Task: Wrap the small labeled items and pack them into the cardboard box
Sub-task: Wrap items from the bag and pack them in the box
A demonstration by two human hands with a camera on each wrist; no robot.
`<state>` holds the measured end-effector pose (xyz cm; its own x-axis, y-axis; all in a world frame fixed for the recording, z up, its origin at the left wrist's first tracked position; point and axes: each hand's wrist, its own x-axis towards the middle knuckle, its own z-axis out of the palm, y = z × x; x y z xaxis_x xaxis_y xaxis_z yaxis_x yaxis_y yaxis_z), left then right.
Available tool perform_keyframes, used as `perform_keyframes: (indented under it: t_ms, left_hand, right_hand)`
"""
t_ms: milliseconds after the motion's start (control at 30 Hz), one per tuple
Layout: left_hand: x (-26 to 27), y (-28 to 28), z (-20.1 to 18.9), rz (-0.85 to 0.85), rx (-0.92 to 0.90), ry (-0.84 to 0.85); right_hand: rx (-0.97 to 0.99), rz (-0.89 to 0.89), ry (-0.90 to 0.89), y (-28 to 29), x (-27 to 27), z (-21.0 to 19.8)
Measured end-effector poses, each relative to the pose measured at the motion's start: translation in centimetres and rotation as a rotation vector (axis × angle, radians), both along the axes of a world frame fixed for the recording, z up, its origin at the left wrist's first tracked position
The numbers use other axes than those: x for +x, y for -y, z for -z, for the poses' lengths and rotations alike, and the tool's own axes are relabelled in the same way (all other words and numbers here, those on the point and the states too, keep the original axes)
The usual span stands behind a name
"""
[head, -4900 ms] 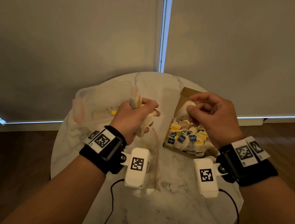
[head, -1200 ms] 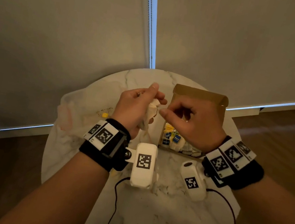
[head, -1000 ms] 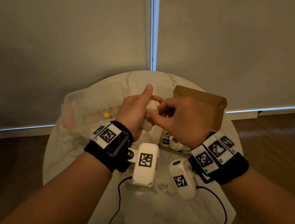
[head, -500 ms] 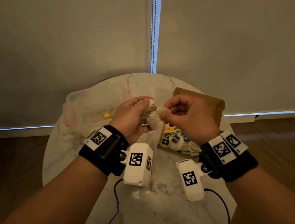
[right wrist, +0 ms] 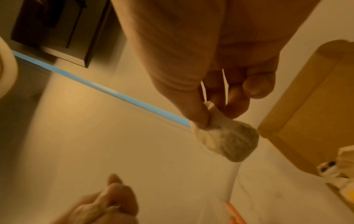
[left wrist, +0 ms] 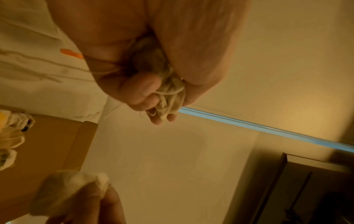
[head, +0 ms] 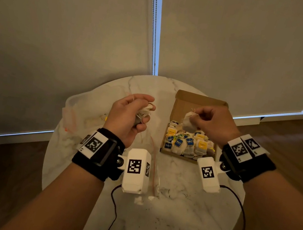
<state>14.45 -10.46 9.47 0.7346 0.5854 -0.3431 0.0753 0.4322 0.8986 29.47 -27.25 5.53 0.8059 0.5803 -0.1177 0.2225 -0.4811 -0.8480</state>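
An open cardboard box (head: 180,104) sits on the right of the round marble table (head: 171,208), packed with several tea bags (head: 188,144) bearing blue and yellow tags. My right hand (head: 209,119) pinches one tea bag (right wrist: 228,139) by its top, hanging just above the box's far end. My left hand (head: 129,115) is closed round a bunch of tea bags with tangled strings (left wrist: 168,94), held above the table left of the box.
A clear plastic bag (head: 85,111) with an orange zip strip lies on the table's left side, behind my left hand. Black cables (head: 113,211) trail over the near table edge. Closed blinds stand right behind the table.
My hands were together over the table, working on one tea bag. They have now parted: the right hand has carried that tea bag right, over the box, while the left keeps its bunch.
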Motion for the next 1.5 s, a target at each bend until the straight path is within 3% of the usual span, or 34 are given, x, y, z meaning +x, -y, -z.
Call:
perform_keyframes:
  t_ms: [167, 433, 633, 1000, 1167, 1500]
  left_hand:
    - [-0.3, 0.2, -0.3, 0.040, 0.078, 0.008]
    - [-0.2, 0.9, -0.3, 0.082, -0.044, -0.016]
    - [-0.3, 1.2, -0.6, 0.120, -0.017, -0.008]
    - [-0.2, 1.7, -0.5, 0.151, 0.044, -0.041]
    - [-0.2, 2.0, -0.3, 0.181, 0.035, -0.058]
    - [-1.0, 1.7, 0.0, 0.210, 0.110, -0.036]
  right_hand:
    - [0.000, 0.058, -0.048, 0.3, 0.3, 0.6]
    - [0.257, -0.095, 0.116, -1.5, -1.5, -3.8]
    - [0.380, -0.197, 0.156, -3.1, -1.9, -5.3]
    - [0.078, -0.489, 0.329, -4.5, -2.8, -5.9]
    - [0.143, -0.409, 0.218, -4.3, -2.7, -6.3]
    - [0.246, -0.259, 0.296, -3.1, -0.8, -6.9]
